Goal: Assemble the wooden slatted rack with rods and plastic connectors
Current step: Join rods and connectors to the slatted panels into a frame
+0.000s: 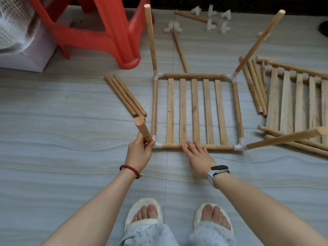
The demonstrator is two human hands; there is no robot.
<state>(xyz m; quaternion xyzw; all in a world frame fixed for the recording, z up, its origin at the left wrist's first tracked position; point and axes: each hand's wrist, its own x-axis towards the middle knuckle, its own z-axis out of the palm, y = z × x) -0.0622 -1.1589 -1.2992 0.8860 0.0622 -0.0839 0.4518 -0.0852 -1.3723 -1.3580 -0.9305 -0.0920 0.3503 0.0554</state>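
Seating the near-left upright rod

Frame first: the slatted rack panel [196,110] lies flat on the floor [71,157], five slats inside a square of rods joined at each corner by a white plastic connector. Three corners already carry an upright rod — far left [150,38], far right [259,41], and near right [284,137], which leans well over to the right. A second slatted panel [298,103] and loose rods lie to the right, a bundle of three rods [125,95] to the left, and spare connectors [211,20] at the far edge, beside a red stool [99,31].

The left hand [139,151] has its fingers curled round the lower end of the fourth upright rod [142,129], right at the near-left connector [156,143]. The right hand [197,153] lies open, fingers flat, pressing down on the near frame rod [197,147].

The rod tilts toward the near left, so it probably is not fully home. Best to bring it square to the socket before pushing — forcing it at an angle may twist the connector off the frame rods. A slight twist while pressing down should help, with the flat hand moved closer to the corner to stop the panel lifting.
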